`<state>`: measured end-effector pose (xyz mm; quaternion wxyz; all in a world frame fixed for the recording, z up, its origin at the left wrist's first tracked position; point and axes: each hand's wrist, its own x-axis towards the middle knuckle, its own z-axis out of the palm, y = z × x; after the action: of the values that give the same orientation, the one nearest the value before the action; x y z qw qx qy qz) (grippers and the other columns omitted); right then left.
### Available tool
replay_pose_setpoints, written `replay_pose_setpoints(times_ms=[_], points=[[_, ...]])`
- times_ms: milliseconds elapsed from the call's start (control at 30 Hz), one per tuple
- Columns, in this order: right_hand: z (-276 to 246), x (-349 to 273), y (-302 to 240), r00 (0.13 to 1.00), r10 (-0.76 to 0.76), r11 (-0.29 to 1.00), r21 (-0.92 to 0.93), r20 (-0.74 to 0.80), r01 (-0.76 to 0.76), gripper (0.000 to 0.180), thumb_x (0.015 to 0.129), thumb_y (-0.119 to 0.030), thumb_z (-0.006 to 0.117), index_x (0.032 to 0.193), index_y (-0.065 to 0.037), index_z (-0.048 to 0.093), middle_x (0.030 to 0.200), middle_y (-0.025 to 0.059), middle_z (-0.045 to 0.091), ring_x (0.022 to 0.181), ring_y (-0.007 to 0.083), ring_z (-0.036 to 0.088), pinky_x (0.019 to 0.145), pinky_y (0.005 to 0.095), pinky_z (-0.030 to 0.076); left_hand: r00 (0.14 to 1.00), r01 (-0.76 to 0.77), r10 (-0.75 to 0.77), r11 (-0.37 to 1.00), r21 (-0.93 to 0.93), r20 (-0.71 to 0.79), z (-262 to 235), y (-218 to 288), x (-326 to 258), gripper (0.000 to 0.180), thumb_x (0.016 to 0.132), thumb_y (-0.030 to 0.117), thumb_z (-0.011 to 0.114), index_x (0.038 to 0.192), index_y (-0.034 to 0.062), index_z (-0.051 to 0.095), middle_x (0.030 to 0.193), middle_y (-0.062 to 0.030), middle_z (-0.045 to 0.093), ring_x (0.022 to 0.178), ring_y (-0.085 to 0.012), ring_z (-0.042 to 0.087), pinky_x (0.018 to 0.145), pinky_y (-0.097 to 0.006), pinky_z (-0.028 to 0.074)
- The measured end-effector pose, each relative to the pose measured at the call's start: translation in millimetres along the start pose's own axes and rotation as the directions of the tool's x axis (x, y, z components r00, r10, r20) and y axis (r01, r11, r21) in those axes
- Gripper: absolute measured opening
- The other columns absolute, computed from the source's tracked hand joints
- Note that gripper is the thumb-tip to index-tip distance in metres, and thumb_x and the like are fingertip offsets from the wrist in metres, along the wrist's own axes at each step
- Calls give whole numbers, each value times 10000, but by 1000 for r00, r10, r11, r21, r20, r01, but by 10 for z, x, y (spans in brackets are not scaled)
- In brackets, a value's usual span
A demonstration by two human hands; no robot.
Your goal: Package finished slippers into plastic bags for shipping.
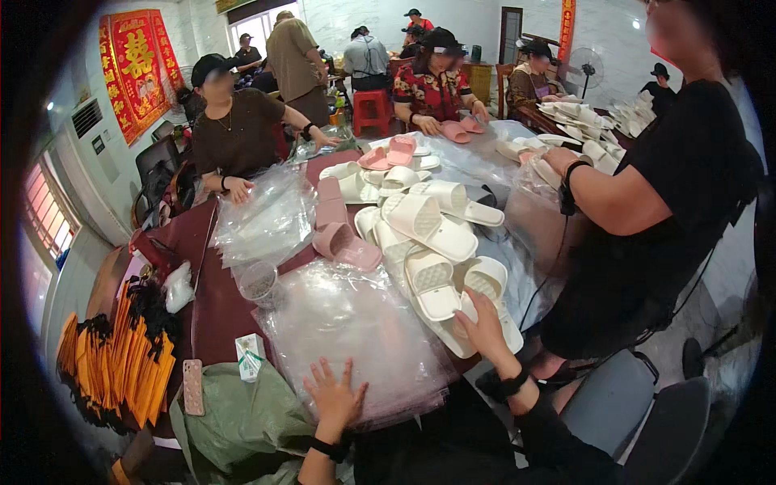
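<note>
My left hand (335,394) lies flat with fingers spread on a stack of clear plastic bags (347,323) at the near edge of the table. My right hand (487,327) closes on a cream slipper (487,276) at the near right of a slipper pile; some of its fingers are hidden by the slippers. Overlapping cream slippers (432,222) with textured insoles fill the middle of the table. A pair of pink slippers (347,244) rests beside them, just beyond the bags.
Orange tags with black cords (121,356), a green plastic sack (234,412), a phone (193,388), a small white box (250,357) and a clear cup (259,281) are on my left. More bags (267,214) lie farther off. A person in black (647,186) stands close on the right; others work across the table.
</note>
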<state>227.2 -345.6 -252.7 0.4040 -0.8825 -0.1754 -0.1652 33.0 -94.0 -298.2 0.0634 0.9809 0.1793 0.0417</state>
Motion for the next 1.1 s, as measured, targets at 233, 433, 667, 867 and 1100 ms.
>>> replay_pose_setpoints(times_ms=[233,433,667,867,1100], points=[[226,684,143,911,158,987,-42,381,-154,549,829,-418,548,1293,-140,452,1019,251,537,992,392,509,830,435,420,998,4,-3,1000,-13,57,16,26,-27,647,831,541,444,1382,233,302,1427,-293,102,1311,-481,65,1011,-626,11],[213,589,232,954,73,997,-52,292,-60,402,800,-335,597,1088,-56,569,969,186,564,978,350,499,893,463,349,999,8,-8,1000,0,51,45,-9,-69,654,843,534,424,1392,210,276,1429,-296,87,1312,-481,50,1003,-638,14],[286,647,413,891,-214,975,140,401,171,617,758,-197,643,1302,-158,355,1049,187,498,1062,349,452,962,538,242,1000,-14,14,1000,-21,0,50,68,29,639,817,518,477,1369,230,334,1422,-290,133,1300,-482,114,1002,-638,37],[350,826,223,811,-94,989,-40,578,143,611,830,-353,551,1375,-281,283,1015,271,530,1068,402,469,955,544,260,999,1,-1,1000,-5,-52,-24,69,12,624,821,510,482,1363,230,347,1427,-276,141,1309,-461,120,1014,-621,34],[541,912,181,804,72,957,-269,591,112,619,840,-504,464,1343,-157,364,1054,212,583,1079,378,497,993,552,204,998,-9,8,1000,-15,-67,-11,67,-21,598,842,518,450,1357,230,356,1433,-259,143,1319,-441,112,1029,-599,29]])
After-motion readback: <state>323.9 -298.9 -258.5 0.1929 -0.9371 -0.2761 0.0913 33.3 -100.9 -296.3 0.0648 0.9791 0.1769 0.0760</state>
